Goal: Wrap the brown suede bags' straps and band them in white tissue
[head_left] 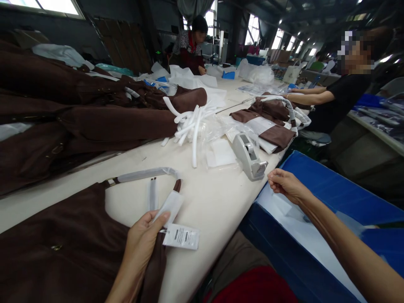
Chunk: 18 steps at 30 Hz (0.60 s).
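While left hand [143,235] pinches strap [172,204], tape dispenser [249,155], foam tubes [189,122] beyond.

Both forearms are bare, with no sleeves in view. The left hand [143,235] and right hand [284,184] wear no gloves. Red cloth covers the lap [252,286].

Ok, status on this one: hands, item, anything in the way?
Left hand pinching brown bag strap and tags. Right hand closed beside tape dispenser, nothing visibly held. Nothing between them.

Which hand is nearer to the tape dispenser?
Right. The right hand is just beside the tape dispenser, at the table edge; the left hand is farther away, holding a wrapped strap.
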Motion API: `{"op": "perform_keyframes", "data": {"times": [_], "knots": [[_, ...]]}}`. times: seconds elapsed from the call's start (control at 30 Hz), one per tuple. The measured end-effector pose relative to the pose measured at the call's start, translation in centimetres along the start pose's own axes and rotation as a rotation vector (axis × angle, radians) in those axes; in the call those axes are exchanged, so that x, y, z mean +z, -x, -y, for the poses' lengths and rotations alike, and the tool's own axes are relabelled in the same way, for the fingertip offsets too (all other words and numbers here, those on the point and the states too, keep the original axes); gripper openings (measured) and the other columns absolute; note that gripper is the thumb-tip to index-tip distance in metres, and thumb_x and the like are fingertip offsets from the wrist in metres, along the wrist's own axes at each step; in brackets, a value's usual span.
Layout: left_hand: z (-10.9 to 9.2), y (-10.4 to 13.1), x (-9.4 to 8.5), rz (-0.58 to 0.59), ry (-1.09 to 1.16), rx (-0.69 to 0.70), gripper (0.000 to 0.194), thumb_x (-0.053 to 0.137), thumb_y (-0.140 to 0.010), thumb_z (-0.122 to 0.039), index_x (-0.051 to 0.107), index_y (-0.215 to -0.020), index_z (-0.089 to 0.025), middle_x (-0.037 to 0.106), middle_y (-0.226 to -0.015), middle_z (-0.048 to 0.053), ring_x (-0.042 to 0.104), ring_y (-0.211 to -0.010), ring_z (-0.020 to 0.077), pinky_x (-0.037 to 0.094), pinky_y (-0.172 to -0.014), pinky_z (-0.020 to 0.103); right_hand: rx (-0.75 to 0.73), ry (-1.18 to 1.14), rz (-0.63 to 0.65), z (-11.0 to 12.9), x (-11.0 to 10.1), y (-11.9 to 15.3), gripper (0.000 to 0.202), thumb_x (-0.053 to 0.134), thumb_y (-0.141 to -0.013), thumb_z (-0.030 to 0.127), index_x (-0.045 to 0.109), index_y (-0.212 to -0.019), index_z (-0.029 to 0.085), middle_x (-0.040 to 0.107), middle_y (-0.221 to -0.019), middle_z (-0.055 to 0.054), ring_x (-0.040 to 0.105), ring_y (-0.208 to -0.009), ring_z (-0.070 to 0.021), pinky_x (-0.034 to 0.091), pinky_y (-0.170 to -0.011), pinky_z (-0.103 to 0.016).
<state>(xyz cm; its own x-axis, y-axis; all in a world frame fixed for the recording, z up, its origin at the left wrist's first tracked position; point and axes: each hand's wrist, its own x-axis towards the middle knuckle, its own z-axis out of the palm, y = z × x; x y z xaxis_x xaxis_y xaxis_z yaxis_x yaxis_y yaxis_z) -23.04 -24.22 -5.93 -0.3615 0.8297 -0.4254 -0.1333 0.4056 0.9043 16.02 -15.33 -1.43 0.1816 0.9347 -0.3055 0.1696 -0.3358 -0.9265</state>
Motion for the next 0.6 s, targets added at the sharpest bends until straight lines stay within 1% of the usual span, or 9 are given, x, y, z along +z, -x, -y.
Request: {"op": "perform_keyframes", "data": {"times": [0.1, 0.2, 0.27, 0.33, 0.37, 0.43, 0.53, 0.6], "knots": [[0.1, -0.2, -0.1, -0.003, 0.009, -0.017, 0.047, 0.084, -0.054, -0.044, 0.069, -0.086, -0.014, 0.070, -0.063, 0.001, 0.058, -0.051, 0.0146, 0.043, -0.049, 0.022, -0.025, 0.010, -0.077, -1.3, 0.6, -0.8, 0.042, 0.082, -0.052, 0.047, 0.051, -0.066, 0.021, 0.052, -0.054, 0.004, 0.042, -0.048, -0.0089, 0.033, -0.045, -0.023], [0.1, 0.2, -0.2, -0.004, 0.046, -0.008, 0.048, 0.083, -0.053, -0.045, 0.068, -0.084, -0.013, 0.069, -0.063, 0.001, 0.059, -0.054, 0.0155, 0.044, -0.052, 0.022, 0.013, 0.025, -0.108, -2.9, 0.8, 0.1, 0.042, 0.081, -0.050, 0.046, 0.050, -0.062, 0.021, 0.049, -0.050, 0.004, 0.039, -0.045, -0.0081, 0.029, -0.043, -0.023], [0.0, 0.6, -0.2, 0.002, 0.077, 0.015, 0.045, 0.083, -0.054, -0.045, 0.067, -0.081, -0.013, 0.069, -0.064, 0.002, 0.058, -0.054, 0.0147, 0.044, -0.053, 0.022, 0.062, 0.012, -0.050, -3.9, 1.5, 1.4, 0.042, 0.082, -0.051, 0.046, 0.051, -0.061, 0.020, 0.050, -0.050, 0.003, 0.040, -0.044, -0.0082, 0.030, -0.043, -0.023], [0.0, 0.8, -0.1, 0.017, 0.113, 0.028, 0.042, 0.082, -0.055, -0.044, 0.066, -0.079, -0.013, 0.069, -0.064, 0.002, 0.057, -0.053, 0.0134, 0.042, -0.051, 0.021, 0.079, -0.061, 0.090, -4.2, 3.0, 2.7, 0.041, 0.084, -0.056, 0.047, 0.056, -0.066, 0.018, 0.054, -0.054, 0.002, 0.042, -0.047, -0.0087, 0.032, -0.044, -0.023], [0.0, 0.9, 0.0, 0.022, 0.129, 0.031, 0.040, 0.081, -0.056, -0.043, 0.065, -0.078, -0.013, 0.069, -0.065, 0.003, 0.056, -0.052, 0.0130, 0.042, -0.051, 0.021, 0.069, -0.106, 0.176, -4.1, 4.2, 3.4, 0.039, 0.084, -0.060, 0.046, 0.058, -0.069, 0.018, 0.054, -0.056, 0.002, 0.043, -0.048, -0.0087, 0.032, -0.045, -0.022], [0.1, 1.0, 0.0, 0.017, 0.152, 0.037, 0.037, 0.080, -0.057, -0.041, 0.065, -0.077, -0.014, 0.069, -0.064, 0.003, 0.055, -0.052, 0.0122, 0.041, -0.051, 0.020, 0.020, -0.186, 0.360, -3.2, 7.5, 4.6, 0.035, 0.082, -0.069, 0.046, 0.059, -0.073, 0.019, 0.054, -0.056, 0.003, 0.043, -0.049, -0.0084, 0.031, -0.047, -0.021], [0.2, 1.3, -0.1, 0.014, 0.173, 0.038, 0.034, 0.079, -0.061, -0.041, 0.064, -0.077, -0.014, 0.067, -0.063, 0.001, 0.052, -0.050, 0.0107, 0.040, -0.049, 0.020, -0.087, -0.244, 0.608, -1.5, 13.5, 6.0, 0.032, 0.075, -0.080, 0.045, 0.058, -0.076, 0.019, 0.053, -0.054, 0.004, 0.041, -0.049, -0.0075, 0.031, -0.049, -0.022], [0.3, 1.5, -0.2, 0.025, 0.185, 0.041, 0.034, 0.079, -0.063, -0.042, 0.063, -0.077, -0.015, 0.065, -0.061, 0.000, 0.050, -0.048, 0.0100, 0.039, -0.048, 0.020, -0.141, -0.248, 0.718, -0.9, 17.2, 6.6, 0.033, 0.073, -0.083, 0.046, 0.057, -0.075, 0.019, 0.054, -0.055, 0.005, 0.041, -0.049, -0.0073, 0.032, -0.051, -0.022]]}}
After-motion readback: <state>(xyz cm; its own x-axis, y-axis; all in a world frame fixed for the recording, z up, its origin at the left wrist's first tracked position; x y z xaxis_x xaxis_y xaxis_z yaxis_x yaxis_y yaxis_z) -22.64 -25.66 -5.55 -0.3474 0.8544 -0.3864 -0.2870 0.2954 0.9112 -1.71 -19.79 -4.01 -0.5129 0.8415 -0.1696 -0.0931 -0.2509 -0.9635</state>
